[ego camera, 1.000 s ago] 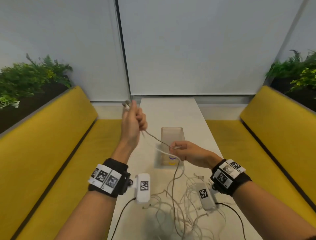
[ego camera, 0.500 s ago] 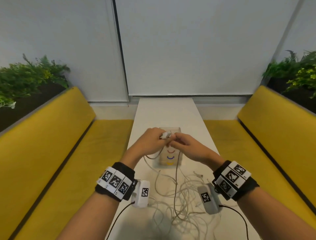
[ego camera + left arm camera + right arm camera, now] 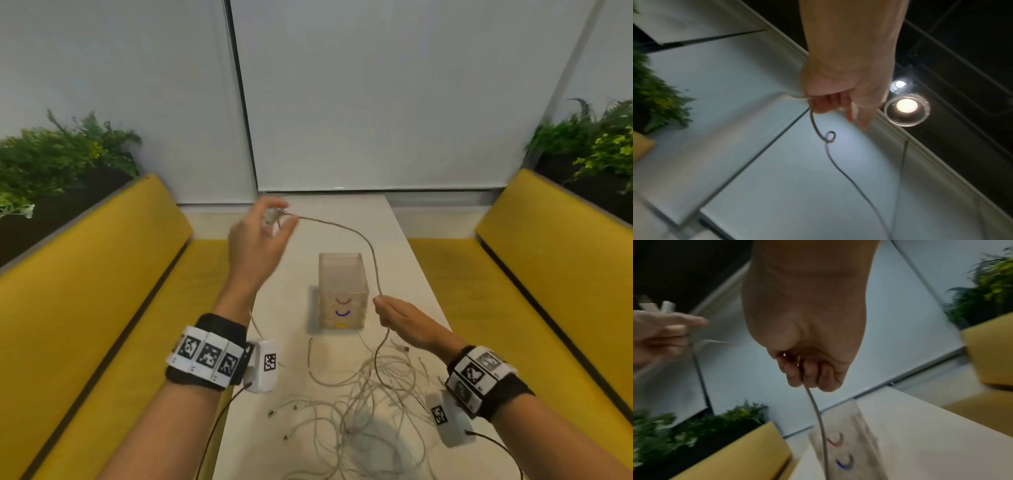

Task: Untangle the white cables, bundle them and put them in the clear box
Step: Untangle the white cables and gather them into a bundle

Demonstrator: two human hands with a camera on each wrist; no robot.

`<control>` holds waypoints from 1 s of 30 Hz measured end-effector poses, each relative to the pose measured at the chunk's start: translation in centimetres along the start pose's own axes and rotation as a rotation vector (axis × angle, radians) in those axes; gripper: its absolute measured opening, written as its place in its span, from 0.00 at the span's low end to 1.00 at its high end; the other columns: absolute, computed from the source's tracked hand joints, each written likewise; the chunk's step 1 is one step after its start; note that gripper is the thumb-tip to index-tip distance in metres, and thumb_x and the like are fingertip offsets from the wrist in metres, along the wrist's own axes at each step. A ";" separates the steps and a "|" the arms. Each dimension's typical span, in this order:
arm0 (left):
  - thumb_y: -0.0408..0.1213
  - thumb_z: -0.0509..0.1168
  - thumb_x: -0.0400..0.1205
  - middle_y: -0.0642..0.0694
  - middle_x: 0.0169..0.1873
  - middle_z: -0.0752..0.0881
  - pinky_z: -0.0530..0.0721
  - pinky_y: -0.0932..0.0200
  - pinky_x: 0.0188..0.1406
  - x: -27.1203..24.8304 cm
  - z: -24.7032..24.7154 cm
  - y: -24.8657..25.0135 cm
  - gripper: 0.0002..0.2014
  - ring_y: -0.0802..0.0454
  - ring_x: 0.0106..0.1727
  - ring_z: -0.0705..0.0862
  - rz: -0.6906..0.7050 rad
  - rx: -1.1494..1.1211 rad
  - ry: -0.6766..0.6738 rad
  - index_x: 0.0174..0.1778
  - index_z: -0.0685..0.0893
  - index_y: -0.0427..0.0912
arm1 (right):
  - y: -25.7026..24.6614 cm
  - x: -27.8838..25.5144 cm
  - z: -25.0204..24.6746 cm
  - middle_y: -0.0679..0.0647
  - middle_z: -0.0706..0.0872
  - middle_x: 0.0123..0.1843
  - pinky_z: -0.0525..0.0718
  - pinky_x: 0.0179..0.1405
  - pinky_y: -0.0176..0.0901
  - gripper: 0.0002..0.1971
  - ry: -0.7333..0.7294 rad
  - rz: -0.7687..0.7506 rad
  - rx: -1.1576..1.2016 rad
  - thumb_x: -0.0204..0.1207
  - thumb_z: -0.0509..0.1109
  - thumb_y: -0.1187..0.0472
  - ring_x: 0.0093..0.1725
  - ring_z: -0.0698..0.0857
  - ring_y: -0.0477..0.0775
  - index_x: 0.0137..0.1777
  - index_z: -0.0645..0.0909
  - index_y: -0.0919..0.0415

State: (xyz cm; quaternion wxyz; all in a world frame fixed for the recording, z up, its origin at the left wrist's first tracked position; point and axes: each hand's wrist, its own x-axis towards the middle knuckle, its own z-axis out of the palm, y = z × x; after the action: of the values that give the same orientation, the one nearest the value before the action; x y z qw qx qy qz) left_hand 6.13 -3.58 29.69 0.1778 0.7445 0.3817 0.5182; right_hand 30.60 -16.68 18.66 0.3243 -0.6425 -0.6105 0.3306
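Over the clear box (image 3: 343, 274), one white cable (image 3: 359, 236) arcs from the raised left hand's (image 3: 259, 240) pinch on its end to the right hand (image 3: 400, 317), closed round it nearer the tangled pile (image 3: 363, 404).

Setting: booth-style seating nook, of the office-lounge or café kind. Narrow white table (image 3: 342, 219) at centre frame; yellow upholstered benches (image 3: 85, 291) along left and right edges; green planters (image 3: 61, 157) behind both backrests; pale roller blinds (image 3: 376, 96) across the top; recessed ceiling lamp (image 3: 906, 106) in the left wrist view.
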 end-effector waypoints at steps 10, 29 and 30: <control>0.51 0.63 0.83 0.56 0.35 0.88 0.83 0.50 0.41 -3.9 6.5 1.4 0.10 0.57 0.38 0.84 0.207 0.114 -0.779 0.46 0.88 0.53 | -5.6 -0.2 -1.3 0.41 0.78 0.37 0.72 0.39 0.29 0.15 -0.103 -0.181 -0.106 0.89 0.56 0.59 0.34 0.75 0.37 0.40 0.76 0.51; 0.47 0.73 0.79 0.58 0.22 0.67 0.70 0.55 0.33 3.3 0.0 0.9 0.23 0.56 0.26 0.65 -0.296 -0.666 0.339 0.26 0.66 0.53 | 7.5 -2.2 -1.5 0.51 0.78 0.30 0.73 0.36 0.44 0.23 0.015 0.190 -0.128 0.87 0.58 0.46 0.29 0.74 0.49 0.34 0.73 0.59; 0.51 0.73 0.77 0.56 0.23 0.67 0.69 0.53 0.32 3.5 -0.4 0.6 0.22 0.55 0.26 0.64 -0.307 -0.674 0.378 0.27 0.66 0.53 | 7.9 -2.3 -1.7 0.51 0.80 0.31 0.73 0.36 0.43 0.22 0.041 0.198 -0.174 0.87 0.58 0.46 0.31 0.75 0.48 0.35 0.74 0.59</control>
State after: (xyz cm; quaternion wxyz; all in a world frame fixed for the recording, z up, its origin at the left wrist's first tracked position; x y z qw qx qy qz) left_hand 6.58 -1.35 32.48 0.4137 0.4706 0.3231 0.7093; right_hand 36.37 -19.36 13.21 0.2456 -0.7317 -0.5639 0.2938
